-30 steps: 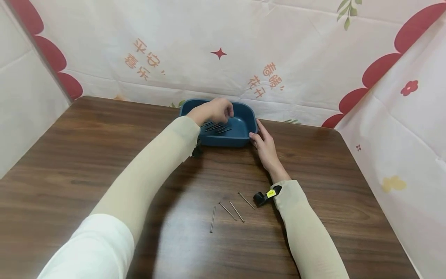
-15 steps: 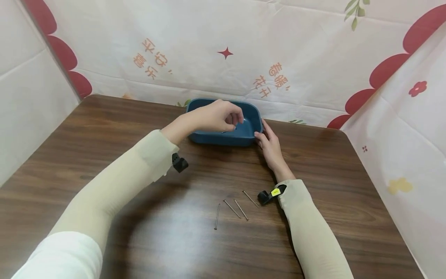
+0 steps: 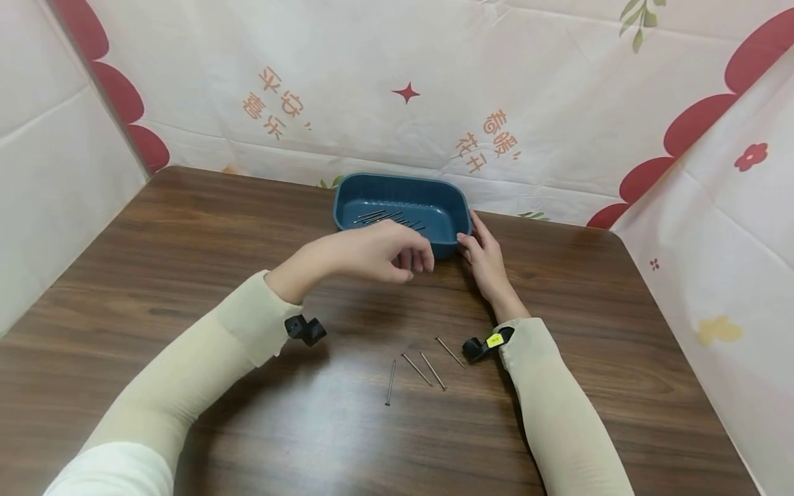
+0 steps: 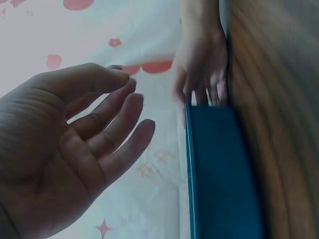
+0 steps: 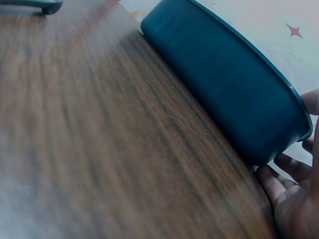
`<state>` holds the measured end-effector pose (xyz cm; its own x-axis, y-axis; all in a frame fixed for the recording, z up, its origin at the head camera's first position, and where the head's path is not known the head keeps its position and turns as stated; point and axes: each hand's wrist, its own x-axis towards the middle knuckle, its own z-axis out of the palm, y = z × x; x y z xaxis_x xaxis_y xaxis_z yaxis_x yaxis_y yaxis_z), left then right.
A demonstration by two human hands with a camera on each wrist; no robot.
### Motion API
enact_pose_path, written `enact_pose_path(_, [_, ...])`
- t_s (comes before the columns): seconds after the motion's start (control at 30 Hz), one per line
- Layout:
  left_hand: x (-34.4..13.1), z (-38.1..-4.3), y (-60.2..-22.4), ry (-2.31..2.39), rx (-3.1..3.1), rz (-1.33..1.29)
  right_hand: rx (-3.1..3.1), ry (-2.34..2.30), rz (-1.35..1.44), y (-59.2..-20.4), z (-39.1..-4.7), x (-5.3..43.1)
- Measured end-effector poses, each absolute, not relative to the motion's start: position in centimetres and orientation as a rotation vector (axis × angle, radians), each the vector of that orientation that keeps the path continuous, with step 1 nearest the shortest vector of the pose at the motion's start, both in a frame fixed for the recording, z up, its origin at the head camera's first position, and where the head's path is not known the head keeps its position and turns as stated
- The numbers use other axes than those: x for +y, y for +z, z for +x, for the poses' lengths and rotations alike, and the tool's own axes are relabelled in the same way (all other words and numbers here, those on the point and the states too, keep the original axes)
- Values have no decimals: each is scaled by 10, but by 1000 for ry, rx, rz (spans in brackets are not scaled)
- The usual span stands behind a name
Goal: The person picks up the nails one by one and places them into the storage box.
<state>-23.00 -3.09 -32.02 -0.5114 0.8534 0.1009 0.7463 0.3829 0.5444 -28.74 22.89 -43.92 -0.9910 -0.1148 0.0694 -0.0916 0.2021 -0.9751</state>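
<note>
A blue plastic basin (image 3: pixel 448 248) stands at the back of the table, with several nails (image 3: pixel 384 218) lying inside. My right hand (image 3: pixel 486 265) holds its right end. In the right wrist view the thumb (image 5: pixel 311 102) is at the rim and the other fingers lie low along the outside wall. My left hand (image 3: pixel 378 251) hovers in front of the basin and hides part of its near wall. Nothing shows between its loosely bent fingers in the left wrist view (image 4: pixel 117 114). Several more nails (image 3: pixel 417 369) lie apart on the table nearer to me.
The brown wooden table (image 3: pixel 558 310) carries all of this. A pale printed cloth (image 3: pixel 347 89) hangs close behind the basin, and more cloth stands along both sides. Black camera mounts (image 3: pixel 305 331) sit at both wrists.
My left hand has come out from over the basin toward me, uncovering the nails inside. The right hand keeps its place at the basin's end. The view has shifted slightly.
</note>
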Motion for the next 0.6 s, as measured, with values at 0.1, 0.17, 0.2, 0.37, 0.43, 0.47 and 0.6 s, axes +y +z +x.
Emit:
enact_pose_path(0.1, [-27,-221,-324,809,2378,1469,2438,-1952,-213,-439,-287,229])
enact_pose_path(0.17, [-23,-217,-327,804,2348,1485,2444,-1949,-216,-439,-287,228])
enact_pose_path(0.2, [-21,-215,-328,807,2332,1486,2446,-1947,-214,-439,-287,228])
enact_pose_path(0.37, [-10,-209,-339,790,2270,1496,2441,-1944,-198,-439,-286,229])
enact_pose_path(0.43, [-5,-207,-343,778,2243,1507,2440,-1943,-194,-439,-286,229])
enact_pose_path(0.47, [-2,-206,-345,772,2227,1516,2442,-1940,-193,-439,-286,229])
enact_pose_path(0.6, [12,-202,-355,736,2179,1563,2453,-1935,-198,-439,-286,230])
